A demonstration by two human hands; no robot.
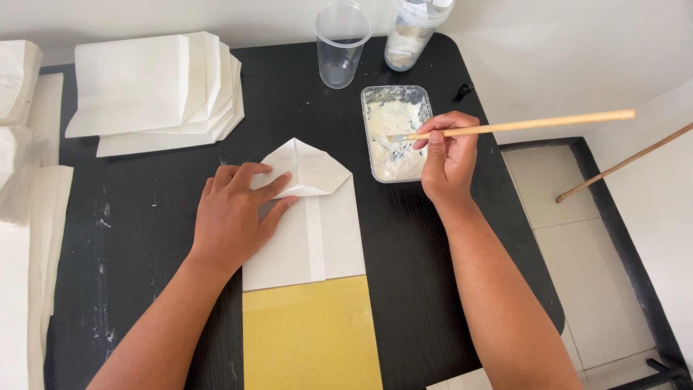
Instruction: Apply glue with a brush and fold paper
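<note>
You have a single view, from the camera on your head, looking steeply down and forward over the black wooden table [404,289]. It sits close: your forearms enter from the bottom edge, the table fills most of the frame, and pale tiled floor [577,238] shows at right.

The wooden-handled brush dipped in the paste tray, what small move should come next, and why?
Probably lift the wooden-handled brush out of the clear plastic tray of white paste and bring it over to the folded white paper bag. The right hand has the tip in the paste, and the left hand pins the bag with its flaps open.
</note>
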